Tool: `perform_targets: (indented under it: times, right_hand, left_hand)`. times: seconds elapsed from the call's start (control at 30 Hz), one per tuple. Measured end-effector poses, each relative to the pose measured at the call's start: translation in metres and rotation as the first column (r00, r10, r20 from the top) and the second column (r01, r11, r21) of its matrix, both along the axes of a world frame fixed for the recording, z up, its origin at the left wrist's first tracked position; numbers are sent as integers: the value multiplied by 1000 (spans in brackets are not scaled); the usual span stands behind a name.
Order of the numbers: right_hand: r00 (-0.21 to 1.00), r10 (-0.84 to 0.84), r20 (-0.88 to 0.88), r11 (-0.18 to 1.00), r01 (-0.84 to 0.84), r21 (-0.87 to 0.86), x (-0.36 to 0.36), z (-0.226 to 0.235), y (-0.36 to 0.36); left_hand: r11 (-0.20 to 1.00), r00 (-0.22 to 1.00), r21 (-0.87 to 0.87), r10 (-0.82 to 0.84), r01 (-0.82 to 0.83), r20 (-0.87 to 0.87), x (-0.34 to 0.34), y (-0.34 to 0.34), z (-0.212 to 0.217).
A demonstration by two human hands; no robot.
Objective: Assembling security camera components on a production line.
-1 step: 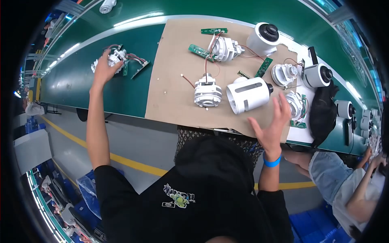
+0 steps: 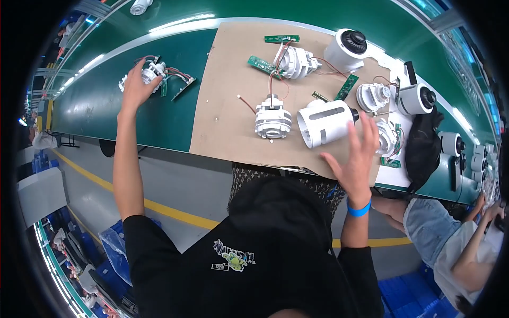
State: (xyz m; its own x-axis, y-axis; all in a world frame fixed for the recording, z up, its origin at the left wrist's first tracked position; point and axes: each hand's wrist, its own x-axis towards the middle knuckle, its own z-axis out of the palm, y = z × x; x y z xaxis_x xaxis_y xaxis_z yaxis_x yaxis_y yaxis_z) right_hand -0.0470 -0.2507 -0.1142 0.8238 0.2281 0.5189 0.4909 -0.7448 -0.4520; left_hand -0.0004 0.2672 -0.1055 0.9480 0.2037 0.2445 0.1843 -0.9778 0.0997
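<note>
At the left of the table, my left hand [image 2: 138,90] has its thumb and fingers around a white plastic assembly [image 2: 152,72] with wires and small green circuit boards; the palm hides part of it. My right hand [image 2: 355,165] is open, fingers spread, just beside a white cylindrical housing [image 2: 324,127] lying on its side with slots in its wall. Whether the fingertips touch it I cannot tell. Left of the housing stands a wired white assembly [image 2: 273,121]. Behind it lies another white assembly [image 2: 298,62] with circuit boards attached.
Brown cardboard [image 2: 225,95] covers the middle of the green table [image 2: 85,111]. At the back stands a white housing with a black knob [image 2: 344,50]. Further right are a white round part [image 2: 373,97], another housing [image 2: 414,99] and a black bag [image 2: 421,151]. A person [image 2: 461,241] sits at the right.
My right hand has shifted slightly up, its fingers closer to the lying housing. My left hand stays around the white assembly.
</note>
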Motion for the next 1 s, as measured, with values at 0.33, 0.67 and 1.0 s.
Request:
perform_targets:
  times: [0.33, 0.67, 1.0]
  right_hand:
    - [969, 175, -175, 970, -139, 200, -2, 10, -18]
    - [702, 578, -416, 799, -386, 461, -17, 15, 55]
    - [663, 331, -671, 943, -226, 243, 44, -14, 101]
  left_hand:
    - [616, 783, -507, -334, 603, 525, -104, -246, 20]
    - [270, 796, -796, 137, 542, 589, -138, -267, -23]
    - [195, 799, -848, 285, 493, 530, -102, -228, -49]
